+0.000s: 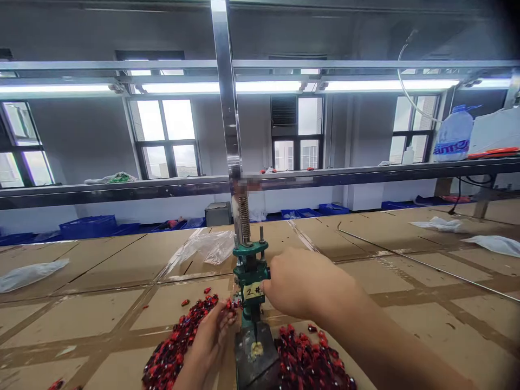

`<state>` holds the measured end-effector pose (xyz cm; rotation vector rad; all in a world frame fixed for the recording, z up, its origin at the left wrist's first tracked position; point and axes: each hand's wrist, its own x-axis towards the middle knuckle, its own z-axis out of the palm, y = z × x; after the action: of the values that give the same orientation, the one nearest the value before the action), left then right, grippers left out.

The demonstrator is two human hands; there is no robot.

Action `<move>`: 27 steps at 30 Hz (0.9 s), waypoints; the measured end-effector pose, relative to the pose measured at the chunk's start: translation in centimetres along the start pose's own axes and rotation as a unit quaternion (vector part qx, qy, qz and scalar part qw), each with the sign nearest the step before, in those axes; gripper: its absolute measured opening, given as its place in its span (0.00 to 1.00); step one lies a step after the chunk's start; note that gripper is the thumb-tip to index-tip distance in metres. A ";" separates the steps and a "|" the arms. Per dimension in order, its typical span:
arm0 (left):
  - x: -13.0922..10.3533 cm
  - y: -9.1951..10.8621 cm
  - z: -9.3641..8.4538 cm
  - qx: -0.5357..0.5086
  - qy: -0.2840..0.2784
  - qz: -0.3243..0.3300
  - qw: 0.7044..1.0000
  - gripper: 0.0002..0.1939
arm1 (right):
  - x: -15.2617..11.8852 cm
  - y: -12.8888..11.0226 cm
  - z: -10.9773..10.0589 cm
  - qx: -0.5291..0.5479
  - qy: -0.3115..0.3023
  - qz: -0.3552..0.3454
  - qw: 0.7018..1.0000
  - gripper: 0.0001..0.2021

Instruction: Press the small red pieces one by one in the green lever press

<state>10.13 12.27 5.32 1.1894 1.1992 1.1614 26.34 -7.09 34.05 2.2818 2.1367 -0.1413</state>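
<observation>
A green hand press (249, 276) with a spring on top and a "2#" label stands at the middle. Its thin punch points down at a yellowish spot on the dark base block (255, 360). My left hand (213, 330), left of the press, has its fingers closed around small red pieces near the press column. My right hand (294, 281) is curled at the right side of the press head; its fingertips and whatever they grip are hidden. Red and black pieces lie in a left pile (174, 346) and a right pile (309, 360).
Cardboard covers the table (93, 314). A clear plastic bag (213, 246) lies behind the press, and a long thin rod (406, 257) crosses the right side. A metal post (227, 108) and shelf rail (345, 174) stand beyond, with a large bottle (455, 132) on the rail.
</observation>
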 end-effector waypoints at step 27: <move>-5.9 -5.0 3.0 0.258 -0.099 0.203 0.939 0.06 | 3.5 1.1 -4.3 0.034 -0.128 0.073 0.989 0.21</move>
<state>13.01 6.11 0.60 1.9777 1.1687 1.0104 27.88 -3.37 38.06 2.2993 1.8621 -0.4835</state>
